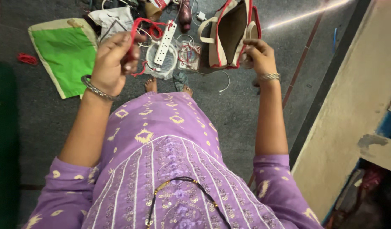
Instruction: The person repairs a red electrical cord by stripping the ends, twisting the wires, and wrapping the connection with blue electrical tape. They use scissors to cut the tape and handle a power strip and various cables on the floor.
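- Hands both raised over floor clutter, seen from above; person stands in purple patterned tunic (161, 144), bare toes showing below hem.
- L hand (113, 61): fingers curled shut round red cord (138, 29); cord loops up over knuckles, loose end hangs near wrist. Metal bangle (96, 89) on that wrist.
- R hand (257, 55): closed, pinching edge of cream bag w/ red trim (231, 34); bag hangs open, mouth toward camera, handles up top. Thin bracelet on R wrist.
- Floor betw. hands: white power strip (166, 38) lying on clear plastic pouch (161, 63) w/ coiled wire inside; second small clear packet just right of it.
- White cable (223, 82) trails on grey floor below bag.
- Left: flat green bag w/ cream border (66, 55); small red bundle (26, 58) well apart to its left.
- Top edge: more odds, too jumbled to tell.
- Right: pale wall ledge (352, 106).
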